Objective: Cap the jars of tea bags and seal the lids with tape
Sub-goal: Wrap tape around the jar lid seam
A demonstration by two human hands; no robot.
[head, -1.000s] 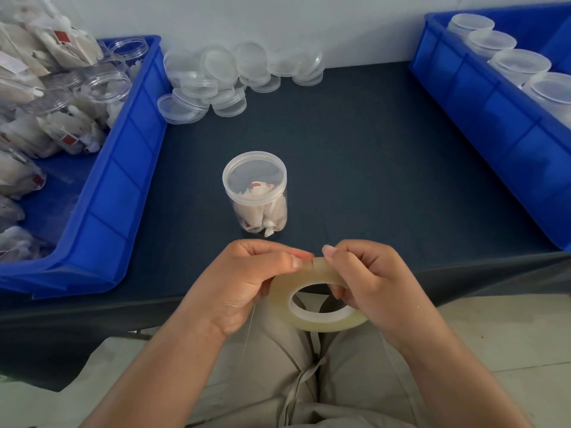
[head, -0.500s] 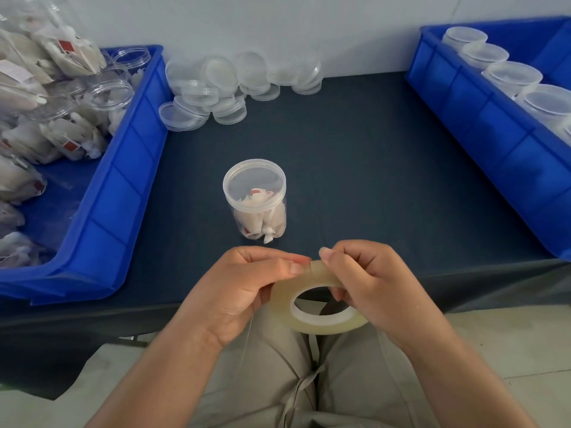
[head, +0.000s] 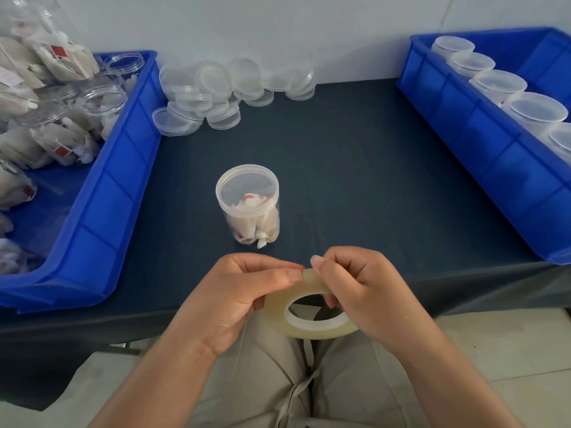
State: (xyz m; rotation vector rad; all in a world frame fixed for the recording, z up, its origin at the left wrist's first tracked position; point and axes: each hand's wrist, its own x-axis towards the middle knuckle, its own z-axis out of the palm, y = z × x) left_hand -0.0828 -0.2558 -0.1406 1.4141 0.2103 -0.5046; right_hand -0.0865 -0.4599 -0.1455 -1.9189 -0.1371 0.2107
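- One capped jar (head: 248, 204) stands mid-surface, seemingly untaped.
- Both grips pinch the tape roll (head: 309, 313): left hand (head: 244, 291), right hand (head: 355, 288), likely hunting its end.
- Open jars (head: 105, 101) and lids (head: 197, 100) wait.

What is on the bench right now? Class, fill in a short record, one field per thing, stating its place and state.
jar: upright, centre, capped, tea bags inside
tape: roll held in both hands
left hand: pinches the roll's top
right hand: grips the roll's rim
lids: loose pile at the back
left bin: tea bags, open jars
right bin: row of capped jars
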